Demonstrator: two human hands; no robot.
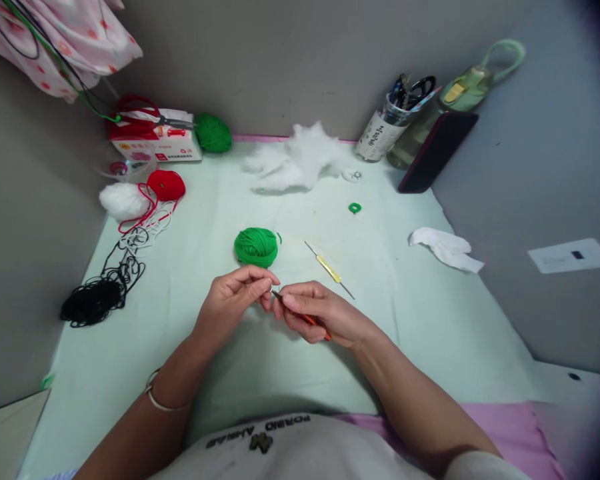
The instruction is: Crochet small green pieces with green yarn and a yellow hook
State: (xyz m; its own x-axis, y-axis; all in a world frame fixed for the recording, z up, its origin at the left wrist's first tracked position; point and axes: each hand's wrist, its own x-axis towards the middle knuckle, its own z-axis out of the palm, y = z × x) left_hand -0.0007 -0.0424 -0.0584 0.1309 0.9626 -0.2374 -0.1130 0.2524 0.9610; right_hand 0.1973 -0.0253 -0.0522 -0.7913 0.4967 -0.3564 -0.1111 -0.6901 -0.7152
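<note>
We count two green yarn balls (pixel 256 247) (pixel 213 133), one red ball (pixel 166 185), two crochet hooks (pixel 303 317) (pixel 329 269) — one phone (pixel 437 152), one bottle (pixel 460 93), two hands (pixel 235 297) (pixel 320 312).

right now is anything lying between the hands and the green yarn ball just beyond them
Nothing visible: only bare cloth lies between the left hand and the green yarn ball. The yellow-handled hook lies off to the right.
</note>
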